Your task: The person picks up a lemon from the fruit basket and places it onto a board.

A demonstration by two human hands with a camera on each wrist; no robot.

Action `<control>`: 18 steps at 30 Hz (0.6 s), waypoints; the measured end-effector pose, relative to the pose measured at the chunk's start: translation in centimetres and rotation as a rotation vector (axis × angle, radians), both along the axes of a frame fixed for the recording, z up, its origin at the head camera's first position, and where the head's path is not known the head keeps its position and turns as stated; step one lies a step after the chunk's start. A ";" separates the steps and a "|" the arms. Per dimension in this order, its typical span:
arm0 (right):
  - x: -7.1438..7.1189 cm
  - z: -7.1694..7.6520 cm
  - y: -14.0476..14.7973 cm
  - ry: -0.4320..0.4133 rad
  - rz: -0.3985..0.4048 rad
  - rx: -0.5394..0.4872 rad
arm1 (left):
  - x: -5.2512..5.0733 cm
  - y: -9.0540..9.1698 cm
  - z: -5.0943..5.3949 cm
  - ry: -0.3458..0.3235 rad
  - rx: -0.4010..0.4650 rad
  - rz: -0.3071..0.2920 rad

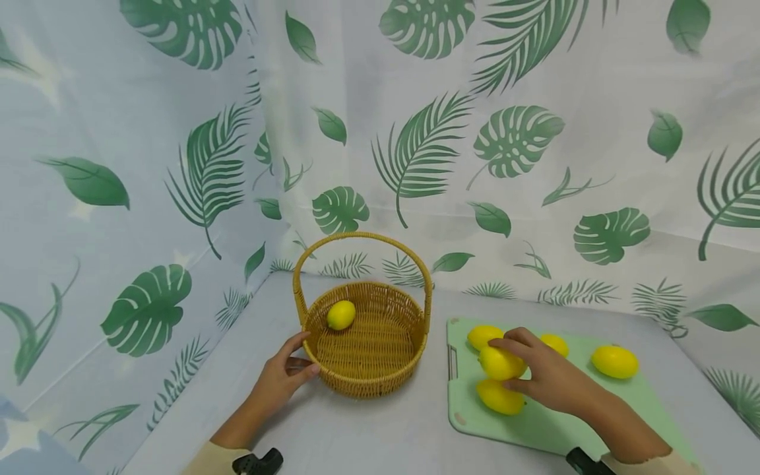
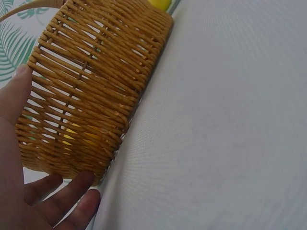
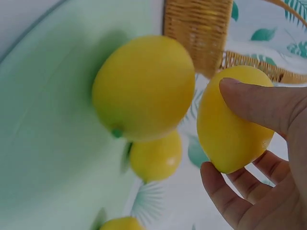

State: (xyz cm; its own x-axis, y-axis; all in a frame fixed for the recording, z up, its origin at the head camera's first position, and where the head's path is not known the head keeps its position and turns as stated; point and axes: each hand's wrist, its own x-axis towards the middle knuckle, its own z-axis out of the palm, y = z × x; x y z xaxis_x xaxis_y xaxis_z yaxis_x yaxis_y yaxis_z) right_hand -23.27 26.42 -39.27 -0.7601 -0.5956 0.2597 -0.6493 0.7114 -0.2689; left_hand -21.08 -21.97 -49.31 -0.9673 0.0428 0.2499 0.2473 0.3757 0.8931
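My right hand (image 1: 549,375) holds a yellow lemon (image 1: 500,363) between thumb and fingers, raised off the green cutting board (image 1: 558,432). In the right wrist view the thumb lies across this lemon (image 3: 235,124), fingertips beneath it. Another lemon (image 1: 501,397) lies just in front of it on the board, and one more lemon (image 1: 483,335) behind. My left hand (image 1: 284,375) touches the outer left side of a handled wicker basket (image 1: 371,386), thumb and fingers spread along its wall (image 2: 91,86). Inside the basket, toward the left, sits a single lemon (image 1: 341,315).
Farther right on the board are a lemon (image 1: 555,344) partly behind the right hand and another lemon (image 1: 615,361). The basket's tall handle (image 1: 362,235) arches above it. A leaf-printed curtain (image 1: 427,132) closes off the back and left of the white table (image 1: 380,435).
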 end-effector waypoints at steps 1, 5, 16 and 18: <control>0.0 -0.2 0.3 0.003 -0.006 -0.009 | 0.0 0.0 0.0 -0.002 0.000 -0.001; 0.0 -0.9 1.6 -0.009 -0.023 -0.045 | -0.1 -0.1 -0.3 -0.012 -0.012 0.008; 0.3 -1.6 3.9 -0.007 -0.086 -0.071 | -0.1 0.0 -0.2 -0.032 -0.014 0.017; 0.4 -1.6 4.2 -0.003 -0.086 -0.075 | -0.2 0.0 -0.1 -0.032 -0.013 0.015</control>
State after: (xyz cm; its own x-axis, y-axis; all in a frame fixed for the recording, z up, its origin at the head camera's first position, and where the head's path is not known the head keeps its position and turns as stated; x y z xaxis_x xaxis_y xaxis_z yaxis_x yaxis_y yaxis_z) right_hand -22.87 30.62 -40.91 -0.8083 -0.5073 0.2989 -0.5861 0.7418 -0.3258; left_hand -21.27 -22.01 -49.41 -0.9754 0.0313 0.2181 0.2127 0.3905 0.8957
